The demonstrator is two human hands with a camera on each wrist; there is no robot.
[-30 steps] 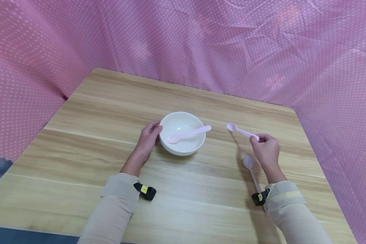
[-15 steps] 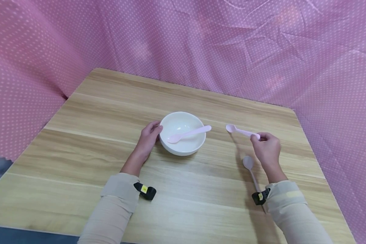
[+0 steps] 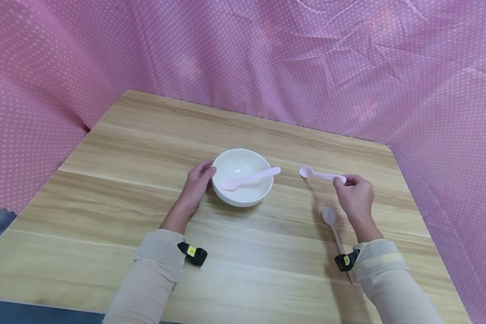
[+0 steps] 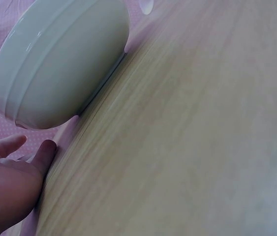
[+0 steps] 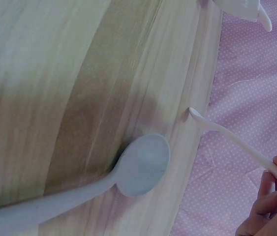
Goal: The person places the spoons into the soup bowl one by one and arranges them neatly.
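Observation:
A white bowl (image 3: 243, 198) stands on the table with a pale pink spoon (image 3: 252, 176) lying across it, its handle over the right rim. My left hand (image 3: 198, 182) holds the bowl's left side, thumb at the rim; in the left wrist view the lower fingers sit beside its outer wall. My right hand (image 3: 355, 196) pinches a second pale pink spoon (image 3: 321, 175) by its handle end. That spoon's head points left toward the bowl, and in the right wrist view its tip (image 5: 193, 112) is right at the tabletop.
A larger grey spoon (image 3: 329, 217) lies on the wooden table (image 3: 243, 256), its handle partly hidden by the black right wrist camera (image 3: 345, 261). Pink dotted cloth (image 3: 243, 58) hangs behind the table and along its sides.
The right hand has moved slightly up and right, and the spoon in it has turned so that its head is a little lower. The left hand and bowl have not moved.

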